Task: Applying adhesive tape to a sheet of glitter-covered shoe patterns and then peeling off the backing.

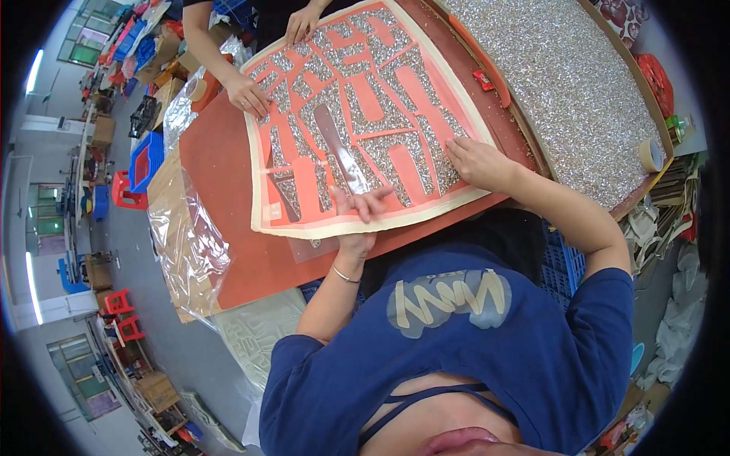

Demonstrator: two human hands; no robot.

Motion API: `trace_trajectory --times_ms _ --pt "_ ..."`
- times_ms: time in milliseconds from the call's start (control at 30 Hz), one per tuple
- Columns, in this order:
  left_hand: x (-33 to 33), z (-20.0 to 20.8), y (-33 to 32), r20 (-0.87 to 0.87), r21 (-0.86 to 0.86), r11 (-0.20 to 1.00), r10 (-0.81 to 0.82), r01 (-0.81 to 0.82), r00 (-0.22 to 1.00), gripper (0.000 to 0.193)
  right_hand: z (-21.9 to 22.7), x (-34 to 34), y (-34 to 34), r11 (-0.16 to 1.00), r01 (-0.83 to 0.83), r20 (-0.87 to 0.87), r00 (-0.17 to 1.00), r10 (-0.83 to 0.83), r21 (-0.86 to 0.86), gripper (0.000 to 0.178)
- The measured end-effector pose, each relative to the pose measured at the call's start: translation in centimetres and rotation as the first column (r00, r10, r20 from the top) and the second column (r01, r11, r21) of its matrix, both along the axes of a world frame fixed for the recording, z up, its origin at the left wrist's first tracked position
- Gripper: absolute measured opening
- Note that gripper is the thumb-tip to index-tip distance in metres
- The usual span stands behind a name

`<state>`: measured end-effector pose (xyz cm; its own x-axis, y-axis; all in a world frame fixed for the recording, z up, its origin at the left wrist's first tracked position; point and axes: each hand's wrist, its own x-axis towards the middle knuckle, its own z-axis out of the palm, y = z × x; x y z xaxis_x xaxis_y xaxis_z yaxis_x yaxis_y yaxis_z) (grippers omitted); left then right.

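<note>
A coral-red cut-out stencil sheet point(365, 99) with a cream border lies over glittery silver material on a reddish-brown board point(217, 190). My left hand point(361, 205) is at the near border, its bent fingers above the sheet and its palm below the edge, gripping it. A clear, shiny plastic strip point(342, 156) lies on the sheet just beyond those fingers. My right hand point(475, 162) rests on the right border with its fingers stretched out flat. Across from me, a co-worker's two hands touch the sheet, one hand point(247, 95) at the left edge and one hand point(303, 24) at the far edge.
A large glitter-covered sheet point(547, 83) lies at the right, with a tape roll point(651, 155) on its corner. Clear plastic film point(186, 235) hangs at the board's left. Blue crates point(147, 163) and a red stool point(128, 191) stand on the floor at the left.
</note>
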<state>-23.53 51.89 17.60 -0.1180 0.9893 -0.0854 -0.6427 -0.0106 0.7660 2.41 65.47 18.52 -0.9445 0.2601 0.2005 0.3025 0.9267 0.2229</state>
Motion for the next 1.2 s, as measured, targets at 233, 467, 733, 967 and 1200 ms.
trace_trajectory --times_ms 233,467,733,967,1200 --pt "-3.2 1.1 0.9 -0.001 0.069 0.991 -0.117 0.117 0.993 0.074 3.7 -1.6 2.2 0.909 0.112 -0.219 0.952 -0.214 -0.400 0.009" --pt "-2.6 -1.6 -1.4 -0.083 -0.026 0.999 -0.046 0.044 0.996 0.071 10.2 0.6 15.4 0.833 0.464 -0.693 0.495 -0.525 -0.300 0.011" --pt "-3.5 -1.7 -1.8 -0.004 -0.026 0.999 -0.029 0.029 1.000 0.069 9.7 4.3 12.7 0.907 0.401 -0.092 0.916 -0.391 0.132 0.014" --pt "-4.1 -0.3 -2.2 -0.153 -0.125 0.989 0.054 -0.074 0.987 0.060 2.5 7.6 9.9 0.889 0.452 0.052 0.888 -0.456 0.081 0.013" --pt "-2.0 1.9 -2.9 0.094 -0.261 0.965 0.055 -0.028 0.994 0.047 3.2 5.5 9.2 0.916 0.402 -0.197 0.899 -0.391 0.015 0.012"
